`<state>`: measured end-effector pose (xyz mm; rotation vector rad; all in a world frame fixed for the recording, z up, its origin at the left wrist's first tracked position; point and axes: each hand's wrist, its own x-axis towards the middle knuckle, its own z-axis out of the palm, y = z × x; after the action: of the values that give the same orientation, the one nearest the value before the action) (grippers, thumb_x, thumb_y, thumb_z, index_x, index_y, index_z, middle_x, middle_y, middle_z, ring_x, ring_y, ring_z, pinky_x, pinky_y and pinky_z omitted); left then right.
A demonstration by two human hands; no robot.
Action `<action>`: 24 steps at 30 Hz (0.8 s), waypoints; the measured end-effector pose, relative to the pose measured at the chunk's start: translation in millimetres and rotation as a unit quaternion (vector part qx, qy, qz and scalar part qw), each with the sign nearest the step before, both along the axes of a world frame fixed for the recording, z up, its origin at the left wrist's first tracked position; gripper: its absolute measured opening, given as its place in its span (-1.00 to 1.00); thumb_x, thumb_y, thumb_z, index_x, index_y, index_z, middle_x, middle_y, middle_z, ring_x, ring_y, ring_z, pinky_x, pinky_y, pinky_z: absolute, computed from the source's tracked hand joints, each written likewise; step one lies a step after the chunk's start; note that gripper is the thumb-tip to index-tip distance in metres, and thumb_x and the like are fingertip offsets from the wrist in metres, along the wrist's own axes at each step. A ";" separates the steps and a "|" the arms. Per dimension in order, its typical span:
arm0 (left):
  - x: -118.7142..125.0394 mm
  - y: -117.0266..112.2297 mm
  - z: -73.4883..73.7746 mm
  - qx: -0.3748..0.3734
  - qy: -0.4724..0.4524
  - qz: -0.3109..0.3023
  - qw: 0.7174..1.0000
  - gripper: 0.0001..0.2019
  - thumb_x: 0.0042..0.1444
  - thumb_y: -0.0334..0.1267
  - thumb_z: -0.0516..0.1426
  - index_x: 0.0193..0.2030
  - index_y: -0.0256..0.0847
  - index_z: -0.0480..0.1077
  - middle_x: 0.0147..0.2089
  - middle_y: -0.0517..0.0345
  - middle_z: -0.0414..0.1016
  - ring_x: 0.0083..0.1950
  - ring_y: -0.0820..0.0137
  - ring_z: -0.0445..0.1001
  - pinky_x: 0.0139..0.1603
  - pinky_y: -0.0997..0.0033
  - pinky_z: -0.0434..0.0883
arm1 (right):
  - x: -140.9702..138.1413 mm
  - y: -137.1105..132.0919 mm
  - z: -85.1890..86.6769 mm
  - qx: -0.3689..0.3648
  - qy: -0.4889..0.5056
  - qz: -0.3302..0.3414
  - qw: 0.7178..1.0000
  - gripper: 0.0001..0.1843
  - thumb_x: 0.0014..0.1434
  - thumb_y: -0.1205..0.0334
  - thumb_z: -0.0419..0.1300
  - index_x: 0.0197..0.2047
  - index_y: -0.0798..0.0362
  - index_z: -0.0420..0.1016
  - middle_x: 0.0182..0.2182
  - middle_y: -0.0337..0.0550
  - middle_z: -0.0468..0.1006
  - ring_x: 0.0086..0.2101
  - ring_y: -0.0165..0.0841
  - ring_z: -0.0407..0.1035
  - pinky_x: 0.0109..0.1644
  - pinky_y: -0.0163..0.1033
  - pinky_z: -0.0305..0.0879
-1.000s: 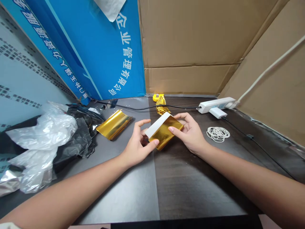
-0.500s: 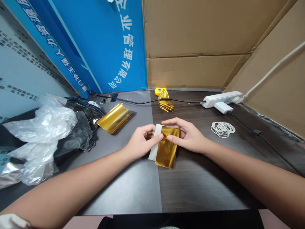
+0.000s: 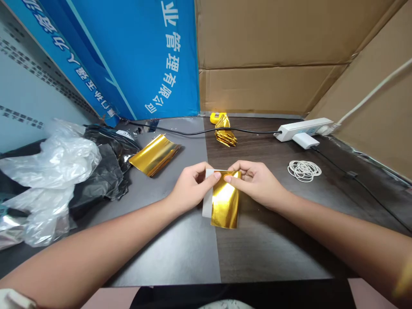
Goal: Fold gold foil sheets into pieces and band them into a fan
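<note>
A gold foil sheet (image 3: 225, 206) with a white backing strip along its left edge hangs upright just above the dark table (image 3: 264, 249). My left hand (image 3: 189, 189) pinches its top left corner between thumb and fingers. My right hand (image 3: 257, 182) pinches the top right corner, thumb in front. Both hands are closed on the sheet at the middle of the table.
A stack of gold foil sheets (image 3: 154, 154) lies to the left, beside crumpled black and clear plastic bags (image 3: 61, 171). Folded gold pieces (image 3: 225, 135) sit at the back by a black cable. White rubber bands (image 3: 304, 170) and a power strip (image 3: 302, 128) are to the right. Cardboard walls stand behind.
The sheet has turned from slanted and flat to hanging upright, and both hands have closed on its top edge and come slightly nearer to me.
</note>
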<state>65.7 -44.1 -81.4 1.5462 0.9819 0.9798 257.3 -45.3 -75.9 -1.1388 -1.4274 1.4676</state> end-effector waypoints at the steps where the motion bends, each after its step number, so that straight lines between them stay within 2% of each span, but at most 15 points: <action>1: -0.1 0.0 0.0 0.001 0.000 0.000 1.000 -0.58 0.13 0.08 0.26 -0.44 -0.28 0.34 -0.47 0.22 0.38 -0.43 0.51 0.31 -0.42 0.54 0.28 | 0.4 0.0 -0.3 0.003 0.000 0.002 1.000 -0.61 -0.15 0.02 0.53 -0.40 0.07 0.51 -0.50 -0.25 0.54 -0.48 -0.43 0.39 -0.37 -0.31 0.37; 8: -0.7 -0.7 -0.9 -0.012 -0.007 -0.009 1.000 -0.57 0.13 0.09 0.26 -0.43 -0.28 0.35 -0.46 0.21 0.41 -0.44 0.51 0.33 -0.42 0.53 0.30 | 2.9 -0.5 -1.9 0.034 -0.016 0.019 0.999 -0.63 -0.06 -0.06 0.47 -0.38 0.05 0.54 -0.45 -0.18 0.58 -0.44 -0.38 0.42 -0.35 -0.27 0.40; 19: -1.7 1.8 -1.6 0.019 -0.008 -0.029 0.999 -0.58 0.16 0.10 0.25 -0.39 -0.27 0.40 -0.43 0.19 0.48 -0.41 0.48 0.41 -0.40 0.53 0.36 | 3.2 -1.8 -2.4 0.064 -0.030 0.023 0.997 -0.70 -0.01 -0.01 0.44 -0.37 0.04 0.55 -0.45 -0.18 0.58 -0.45 -0.38 0.43 -0.36 -0.28 0.41; 24: -2.2 2.0 -2.4 0.023 -0.008 -0.027 0.999 -0.60 0.16 0.07 0.26 -0.38 -0.28 0.42 -0.43 0.19 0.49 -0.41 0.49 0.41 -0.41 0.53 0.36 | 4.8 -1.2 -1.7 0.084 -0.050 0.020 0.995 -0.66 -0.01 -0.05 0.45 -0.36 0.05 0.56 -0.45 -0.16 0.59 -0.45 -0.37 0.43 -0.38 -0.27 0.41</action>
<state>63.5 -42.1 -83.8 1.5933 0.9085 0.9814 262.1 -46.5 -77.7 -1.0977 -1.6191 1.3065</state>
